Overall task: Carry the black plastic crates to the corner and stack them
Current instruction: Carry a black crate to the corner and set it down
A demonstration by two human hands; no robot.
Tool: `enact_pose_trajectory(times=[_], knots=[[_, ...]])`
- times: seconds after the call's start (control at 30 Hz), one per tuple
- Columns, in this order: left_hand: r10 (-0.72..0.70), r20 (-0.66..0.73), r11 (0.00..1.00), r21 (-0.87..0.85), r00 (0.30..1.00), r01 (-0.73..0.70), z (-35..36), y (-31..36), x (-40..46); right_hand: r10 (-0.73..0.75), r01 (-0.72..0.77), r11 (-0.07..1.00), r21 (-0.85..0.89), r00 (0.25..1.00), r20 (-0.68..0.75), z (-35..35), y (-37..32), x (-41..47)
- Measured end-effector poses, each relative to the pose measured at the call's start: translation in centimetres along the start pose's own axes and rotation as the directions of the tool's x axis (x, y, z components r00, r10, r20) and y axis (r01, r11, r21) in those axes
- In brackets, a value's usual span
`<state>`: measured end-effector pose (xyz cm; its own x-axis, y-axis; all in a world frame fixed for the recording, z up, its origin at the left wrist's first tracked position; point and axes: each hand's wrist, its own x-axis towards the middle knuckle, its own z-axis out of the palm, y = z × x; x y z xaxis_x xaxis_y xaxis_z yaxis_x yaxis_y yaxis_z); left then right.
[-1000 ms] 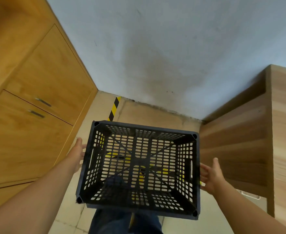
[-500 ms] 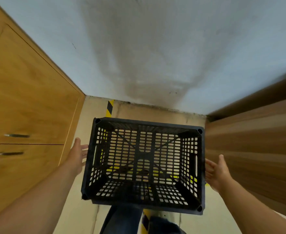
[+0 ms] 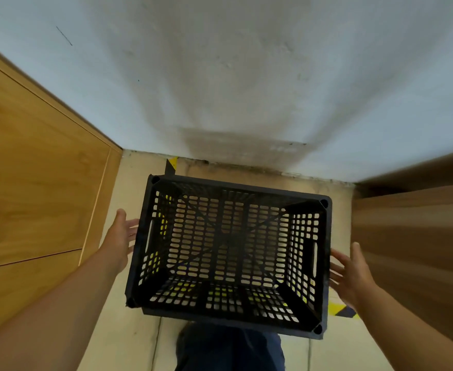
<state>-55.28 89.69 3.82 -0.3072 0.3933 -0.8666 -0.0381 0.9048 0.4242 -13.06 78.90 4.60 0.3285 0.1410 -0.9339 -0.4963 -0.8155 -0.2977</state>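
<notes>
Empty black crate [image 3: 230, 253] between left hand [image 3: 121, 236] and right hand [image 3: 351, 271]

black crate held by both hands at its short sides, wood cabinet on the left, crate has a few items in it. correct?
One thing is off: the black crate is empty. The head view shows only floor and yellow-black tape through its slotted bottom. The rest holds: left hand and right hand at its short sides, wood cabinet on the left.
</notes>
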Motion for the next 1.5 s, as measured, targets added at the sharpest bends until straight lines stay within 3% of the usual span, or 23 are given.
enact_pose_trajectory(times=[0.37,0.93,1.1,1.23,1.5], knots=[[0.019,0.030,1.000,-0.003,0.999,-0.019,2.3,0.3,6.6,0.019,-0.017,0.997,0.081,1.000,-0.022,2.6,-0.6,6.3],[0.047,0.046,0.996,0.072,0.998,-0.051,4.5,1.2,6.9,-0.027,0.031,0.997,0.070,0.998,-0.056,3.1,-2.3,7.2],[0.126,0.087,0.983,0.120,0.988,-0.136,5.0,1.4,3.4,-0.117,0.112,0.992,-0.053,0.988,-0.101,2.8,-3.1,4.7],[0.085,0.196,0.987,0.118,0.977,-0.110,7.1,-0.1,-2.1,-0.194,0.186,0.970,-0.157,0.980,-0.039,2.3,-4.3,1.1],[0.017,0.362,0.938,0.318,0.932,-0.141,13.0,-0.4,-17.4,-0.213,0.220,0.969,-0.115,0.974,0.070,-1.5,-6.0,-10.0]])
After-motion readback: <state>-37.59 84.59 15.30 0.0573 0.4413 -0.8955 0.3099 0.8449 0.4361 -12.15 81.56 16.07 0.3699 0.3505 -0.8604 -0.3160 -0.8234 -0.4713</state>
